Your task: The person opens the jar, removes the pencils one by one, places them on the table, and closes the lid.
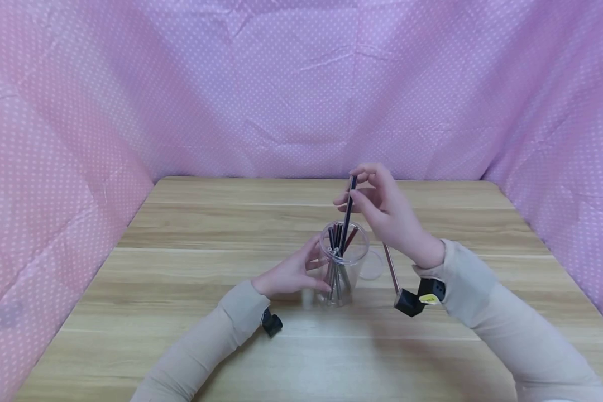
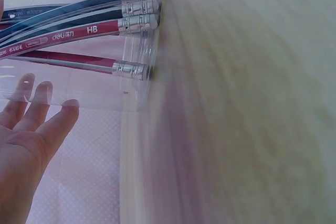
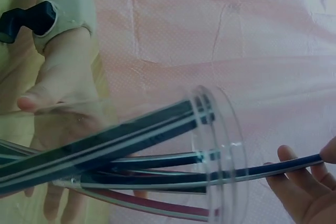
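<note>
A pale, wood-grained desk is spreading beneath a clear cup, which is standing upright and holding pencils. A clear round disc is lying just beside it; a reddish pencil is lying farther right.

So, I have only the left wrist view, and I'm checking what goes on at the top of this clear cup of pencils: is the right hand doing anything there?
Observer: Yes. In the head view the right hand pinches a dark blue pencil near its upper end, above the clear cup.
Operator: Is that pencil wholly out?
Observer: No. The right wrist view shows it passing through the cup's open mouth, its lower part inside.
Operator: Anything out to the cup's right?
Observer: Yes, a reddish pencil shows there in the head view, outside the cup.
</note>
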`<state>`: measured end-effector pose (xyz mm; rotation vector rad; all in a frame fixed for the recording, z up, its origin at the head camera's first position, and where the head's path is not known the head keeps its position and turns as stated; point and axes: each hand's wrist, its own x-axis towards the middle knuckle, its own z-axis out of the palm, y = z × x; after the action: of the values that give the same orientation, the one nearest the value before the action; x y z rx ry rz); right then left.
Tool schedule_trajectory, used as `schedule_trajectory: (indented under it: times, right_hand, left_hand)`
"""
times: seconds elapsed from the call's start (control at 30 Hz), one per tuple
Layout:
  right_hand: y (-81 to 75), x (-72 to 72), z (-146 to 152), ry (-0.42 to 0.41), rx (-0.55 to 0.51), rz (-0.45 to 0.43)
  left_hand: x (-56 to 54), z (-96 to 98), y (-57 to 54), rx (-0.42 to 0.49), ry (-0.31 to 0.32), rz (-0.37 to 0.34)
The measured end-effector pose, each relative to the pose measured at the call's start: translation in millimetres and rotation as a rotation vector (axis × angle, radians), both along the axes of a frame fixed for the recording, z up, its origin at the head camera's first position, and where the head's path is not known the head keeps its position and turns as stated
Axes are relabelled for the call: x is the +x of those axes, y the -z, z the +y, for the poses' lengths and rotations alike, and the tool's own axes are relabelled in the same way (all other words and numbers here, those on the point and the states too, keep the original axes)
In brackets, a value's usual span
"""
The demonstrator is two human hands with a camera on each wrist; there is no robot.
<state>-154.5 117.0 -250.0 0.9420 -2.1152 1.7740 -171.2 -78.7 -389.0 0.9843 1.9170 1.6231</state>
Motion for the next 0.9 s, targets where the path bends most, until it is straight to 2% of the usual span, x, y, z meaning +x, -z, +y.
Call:
schedule_trajectory:
  times: [0.23, 0.7, 0.9]
  right_hand:
    - [-16.4, -10.0, 5.3, 0.063, -0.084, -0.095]
    - [-36.3, -45.9, 18.9, 0.186, -0.11, -0.36]
    - [-41.9, -58.1, 28.0, 0.168, -0.22, -0.466]
  left_hand:
    - [-1.5, 0.3, 2.9, -0.019, 0.002, 0.01]
    - [0.4, 0.5, 0.9, -0.028, 0.003, 0.001]
    - [0.7, -0.2, 0.2, -0.035, -0.002, 0.014]
